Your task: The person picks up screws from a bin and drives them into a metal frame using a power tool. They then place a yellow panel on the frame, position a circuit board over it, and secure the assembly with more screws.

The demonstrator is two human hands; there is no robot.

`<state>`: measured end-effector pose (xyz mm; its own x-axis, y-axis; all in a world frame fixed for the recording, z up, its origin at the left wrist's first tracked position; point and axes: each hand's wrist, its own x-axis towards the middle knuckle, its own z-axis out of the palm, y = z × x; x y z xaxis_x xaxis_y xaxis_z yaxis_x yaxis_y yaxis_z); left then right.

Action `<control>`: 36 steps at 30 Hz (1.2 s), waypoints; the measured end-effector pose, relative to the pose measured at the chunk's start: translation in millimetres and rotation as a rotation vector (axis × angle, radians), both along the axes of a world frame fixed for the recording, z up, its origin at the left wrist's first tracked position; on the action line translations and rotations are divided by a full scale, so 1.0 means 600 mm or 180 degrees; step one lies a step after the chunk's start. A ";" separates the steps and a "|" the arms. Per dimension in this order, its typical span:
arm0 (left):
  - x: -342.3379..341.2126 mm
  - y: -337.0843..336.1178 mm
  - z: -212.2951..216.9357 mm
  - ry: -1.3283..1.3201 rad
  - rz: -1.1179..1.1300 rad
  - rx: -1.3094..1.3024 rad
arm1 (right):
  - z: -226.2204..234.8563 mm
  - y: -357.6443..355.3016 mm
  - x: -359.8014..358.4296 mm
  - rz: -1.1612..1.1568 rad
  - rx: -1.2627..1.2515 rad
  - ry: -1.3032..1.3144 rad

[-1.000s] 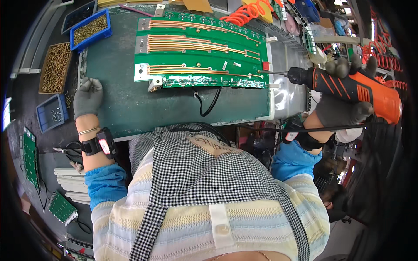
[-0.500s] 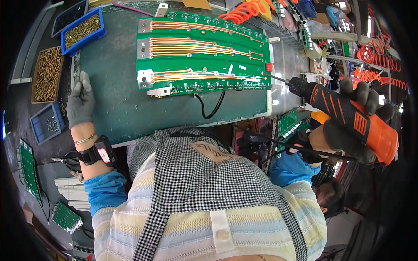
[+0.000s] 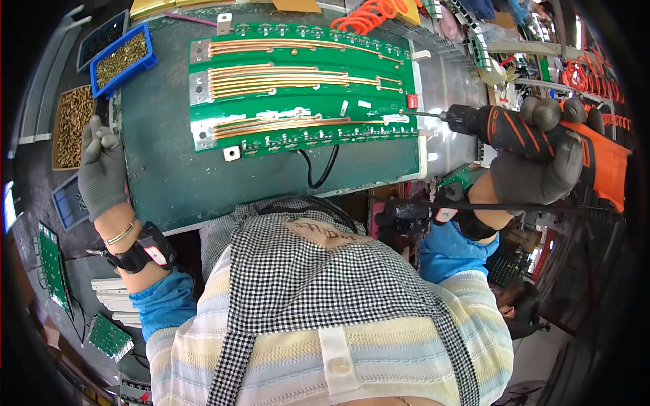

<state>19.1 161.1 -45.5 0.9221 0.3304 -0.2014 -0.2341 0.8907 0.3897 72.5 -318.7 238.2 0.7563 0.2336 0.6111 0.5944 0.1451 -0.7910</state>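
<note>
A green circuit board with rows of copper rods lies on the green work mat in front of me. My right hand, in a dark grey glove, is wrapped round an orange and black electric drill. Its long thin bit points left, over the lower right part of the board; whether the tip touches is unclear. My left hand, gloved in grey, hovers at the mat's left edge beside a bin of brass-coloured screws. Its fingers are drawn together; anything between the fingertips is too small to make out.
A blue bin of small brass parts stands at the far left, a smaller blue tray nearer. Further circuit boards and pale strips lie at lower left. Orange coiled hoses hang behind. Another person is at right.
My left hand has moved left toward the screw bin. The drill has shifted, its bit now reaching further left over the board. The board appears slightly further left in view.
</note>
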 end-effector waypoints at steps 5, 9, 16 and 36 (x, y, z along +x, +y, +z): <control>-0.006 -0.040 0.083 -0.0065 -0.0149 0.0358 | -0.007 -0.012 -0.011 -0.0373 0.0300 -0.0238; -0.027 -0.075 0.145 0.0029 0.0070 0.0679 | -0.012 -0.015 -0.016 -0.0212 0.0459 -0.0380; -0.063 -0.138 0.228 0.0057 0.0876 0.1904 | -0.018 -0.041 -0.027 -0.0332 -0.0337 -0.0557; 0.089 -0.560 0.277 -0.1109 -0.1427 0.6804 | -0.017 -0.084 -0.026 0.0487 0.0239 -0.0533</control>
